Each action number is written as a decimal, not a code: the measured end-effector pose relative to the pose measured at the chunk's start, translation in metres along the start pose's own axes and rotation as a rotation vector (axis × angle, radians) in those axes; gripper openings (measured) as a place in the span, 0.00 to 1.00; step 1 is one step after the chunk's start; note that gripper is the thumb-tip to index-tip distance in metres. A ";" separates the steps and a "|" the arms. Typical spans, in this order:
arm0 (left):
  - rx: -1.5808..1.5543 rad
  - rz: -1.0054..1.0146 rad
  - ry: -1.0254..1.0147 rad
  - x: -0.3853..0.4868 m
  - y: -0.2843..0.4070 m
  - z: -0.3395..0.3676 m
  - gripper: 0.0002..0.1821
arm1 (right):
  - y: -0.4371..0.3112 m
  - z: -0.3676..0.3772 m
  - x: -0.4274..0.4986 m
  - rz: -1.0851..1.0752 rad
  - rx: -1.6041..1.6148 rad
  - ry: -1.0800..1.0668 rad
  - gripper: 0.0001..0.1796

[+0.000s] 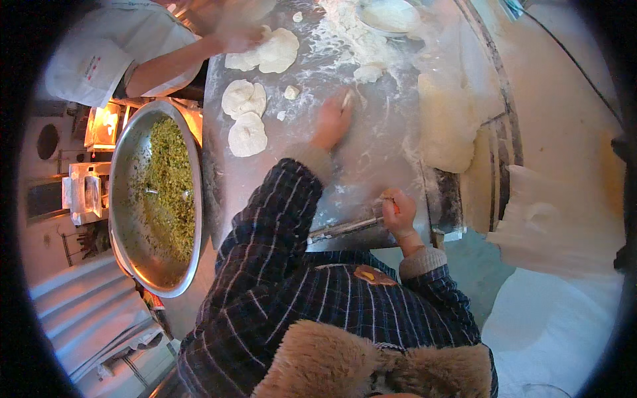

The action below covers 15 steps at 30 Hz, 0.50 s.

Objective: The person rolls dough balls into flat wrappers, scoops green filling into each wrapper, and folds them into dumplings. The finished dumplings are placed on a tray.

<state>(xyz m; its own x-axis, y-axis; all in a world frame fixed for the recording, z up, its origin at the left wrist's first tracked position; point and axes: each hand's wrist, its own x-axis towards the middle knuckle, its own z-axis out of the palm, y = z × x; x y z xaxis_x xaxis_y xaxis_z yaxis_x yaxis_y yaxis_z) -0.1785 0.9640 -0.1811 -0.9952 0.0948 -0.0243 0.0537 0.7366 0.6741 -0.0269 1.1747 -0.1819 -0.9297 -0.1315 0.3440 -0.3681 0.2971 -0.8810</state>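
Observation:
My left hand (pixel 334 119) is on the floured work surface (pixel 308 164), with a small pale piece, perhaps dough, at its fingertips. Near the front edge, my right hand (pixel 398 209) is closed around something with an orange part, mostly hidden by the fingers. Left of my left hand lie a small dough lump (pixel 291 92) and overlapping flat dough rounds (pixel 244 99), with another dough round (pixel 248 135) just below them. Further up are more flat rounds (pixel 279 50). A pile of flour (pixel 348 30) lies beyond my hands.
At the left stands a large metal bowl (pixel 198 214) of chopped green filling (pixel 171 184). A co-worker's arm (pixel 174 64) reaches over the far left rounds. A large slab of dough (pixel 445 124) lies at the right, and a round dish (pixel 388 16) holding something pale at the far side.

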 end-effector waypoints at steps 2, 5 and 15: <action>0.260 0.147 0.090 0.005 0.012 0.020 0.33 | 0.001 0.000 -0.002 0.025 0.008 0.006 0.06; 0.209 0.439 -0.052 -0.047 0.017 0.029 0.35 | 0.001 -0.001 -0.002 0.036 0.022 0.005 0.05; 0.451 0.331 -0.061 -0.126 0.001 -0.012 0.32 | -0.007 0.006 0.012 0.148 0.049 -0.038 0.05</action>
<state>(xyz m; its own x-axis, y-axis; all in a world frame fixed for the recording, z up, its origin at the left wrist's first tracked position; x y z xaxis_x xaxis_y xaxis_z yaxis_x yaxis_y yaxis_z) -0.0541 0.9452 -0.1684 -0.9135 0.3982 0.0828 0.4052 0.8730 0.2715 -0.0357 1.1649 -0.1735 -0.9722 -0.1253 0.1977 -0.2252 0.2697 -0.9363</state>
